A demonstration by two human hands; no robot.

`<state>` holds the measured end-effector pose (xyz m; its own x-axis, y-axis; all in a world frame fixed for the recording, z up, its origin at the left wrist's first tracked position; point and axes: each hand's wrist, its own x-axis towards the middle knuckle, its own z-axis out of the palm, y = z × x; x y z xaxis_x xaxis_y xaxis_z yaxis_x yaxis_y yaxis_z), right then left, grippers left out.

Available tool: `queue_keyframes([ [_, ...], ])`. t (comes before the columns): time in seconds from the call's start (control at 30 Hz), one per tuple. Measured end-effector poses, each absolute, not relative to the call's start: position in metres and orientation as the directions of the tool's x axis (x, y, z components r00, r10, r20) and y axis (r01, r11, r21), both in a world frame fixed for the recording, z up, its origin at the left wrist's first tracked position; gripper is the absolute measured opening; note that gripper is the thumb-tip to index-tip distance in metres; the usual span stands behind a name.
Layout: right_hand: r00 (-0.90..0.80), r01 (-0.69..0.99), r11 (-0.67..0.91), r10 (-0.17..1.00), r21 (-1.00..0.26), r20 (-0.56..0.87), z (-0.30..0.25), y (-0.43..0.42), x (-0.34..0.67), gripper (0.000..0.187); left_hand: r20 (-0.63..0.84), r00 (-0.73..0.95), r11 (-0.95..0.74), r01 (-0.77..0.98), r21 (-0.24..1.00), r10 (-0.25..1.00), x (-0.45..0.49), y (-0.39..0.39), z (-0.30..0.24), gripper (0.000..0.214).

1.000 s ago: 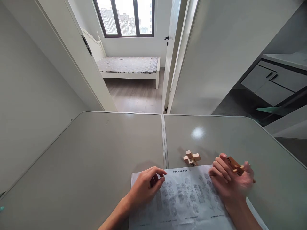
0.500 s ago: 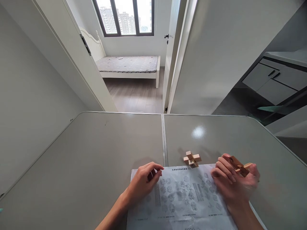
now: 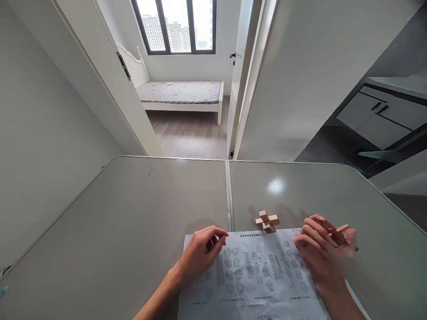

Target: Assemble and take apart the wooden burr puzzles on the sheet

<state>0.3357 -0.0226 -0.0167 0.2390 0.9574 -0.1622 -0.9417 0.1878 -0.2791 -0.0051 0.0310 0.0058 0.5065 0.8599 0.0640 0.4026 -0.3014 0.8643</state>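
My right hand is closed around wooden puzzle pieces, notched sticks with dark marks, held above the right edge of the paper sheet. Its fingers hide part of them, and the thumb is slightly blurred. My left hand rests on the left part of the printed instruction sheet, loosely curled, with a gap between thumb and forefinger and nothing visible in it. Between the hands, at the sheet's top edge, stands a small cross-shaped wooden burr puzzle with a dark mark on its front end.
The grey table has a metal seam running down its middle. Beyond its far edge, a doorway opens onto a bed under a window. White cabinets stand at the far right.
The pieces in my right hand have turned and now tilt differently, with the hand staying in about the same place. The left hand and the burr puzzle are unmoved. The view has shifted slightly.
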Motion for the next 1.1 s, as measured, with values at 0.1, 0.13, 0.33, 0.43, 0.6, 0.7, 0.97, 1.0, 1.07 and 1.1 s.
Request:
queue_keyframes([
  [0.1, 0.156, -0.977, 0.129, 0.976, -0.171, -0.155, -0.02, -0.021, 0.337, 0.035, 0.112, 0.494, -0.364, 0.45, 0.816, 0.862, -0.006, 0.028, 0.007, 0.021],
  [0.13, 0.153, -0.978, 0.128, 0.977, -0.168, -0.147, -0.021, -0.021, 0.337, 0.033, 0.134, 0.495, -0.393, 0.467, 0.792, 0.858, -0.006, 0.027, 0.006, 0.021],
  [0.33, 0.174, -0.961, 0.142, 0.977, -0.236, -0.121, -0.019, -0.02, 0.327, 0.023, 0.251, 0.634, -0.619, 0.465, 0.633, 0.732, -0.011, 0.015, 0.0, 0.018],
  [0.43, 0.202, -0.923, 0.144, 0.971, -0.357, -0.132, -0.017, -0.02, 0.321, 0.025, 0.246, 0.688, -0.677, 0.467, 0.569, 0.682, -0.012, 0.011, 0.0, 0.018],
  [0.6, 0.236, -0.858, 0.13, 0.959, -0.497, -0.156, -0.017, -0.018, 0.314, 0.016, 0.172, 0.737, -0.688, 0.483, 0.542, 0.653, -0.011, 0.01, 0.005, 0.019],
  [0.7, 0.246, -0.796, 0.116, 0.959, -0.594, -0.143, -0.016, -0.017, 0.309, 0.007, 0.11, 0.729, -0.655, 0.524, 0.545, 0.675, -0.009, 0.011, 0.008, 0.019],
  [0.97, 0.244, -0.398, 0.055, 0.968, -0.916, -0.048, -0.023, -0.027, 0.284, 0.014, 0.075, 0.709, -0.621, 0.555, 0.553, 0.701, -0.008, 0.011, 0.011, 0.017],
  [1.0, 0.245, -0.315, 0.052, 0.969, -0.948, -0.028, -0.025, -0.03, 0.28, 0.017, 0.082, 0.706, -0.62, 0.554, 0.555, 0.704, -0.008, 0.011, 0.011, 0.017],
  [1.07, 0.221, -0.203, 0.033, 0.975, -0.979, -0.013, -0.03, -0.036, 0.271, 0.02, 0.095, 0.699, -0.618, 0.55, 0.562, 0.708, -0.008, 0.01, 0.01, 0.017],
  [1.1, 0.218, -0.223, 0.045, 0.976, -0.974, -0.004, -0.032, -0.039, 0.265, 0.022, 0.102, 0.697, -0.618, 0.545, 0.567, 0.71, -0.008, 0.01, 0.01, 0.017],
])
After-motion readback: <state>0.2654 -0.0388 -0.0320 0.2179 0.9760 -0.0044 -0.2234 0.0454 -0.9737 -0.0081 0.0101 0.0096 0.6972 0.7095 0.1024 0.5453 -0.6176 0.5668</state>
